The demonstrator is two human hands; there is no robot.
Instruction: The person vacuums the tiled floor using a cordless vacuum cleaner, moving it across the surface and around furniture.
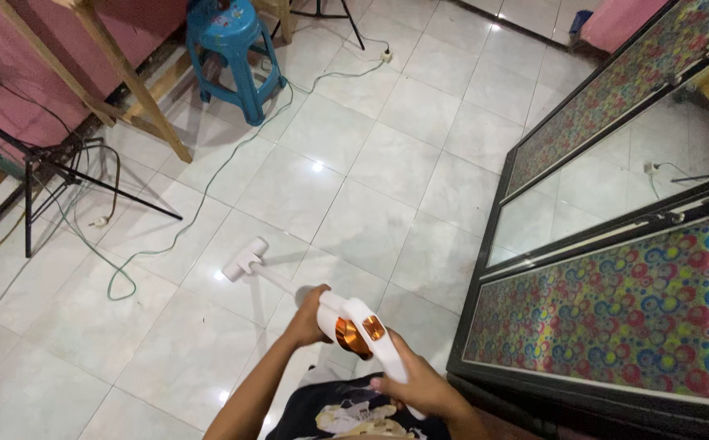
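I hold a white stick vacuum cleaner (pixel 362 330) with an orange see-through dust cup. My right hand (pixel 419 387) grips its rear handle. My left hand (pixel 305 318) grips the body where the tube begins. The white tube runs forward and left to the floor head (pixel 244 261), which rests on the white tiled floor (pixel 370 163).
A wardrobe (pixel 615 269) with mirror and colourful circle-patterned doors stands on the right. A blue plastic stool (pixel 228 49), wooden frame legs (pixel 138 94), and a black tripod stand (pixel 53 175) lie at the left and back. A green cable (pixel 208 187) snakes across the tiles.
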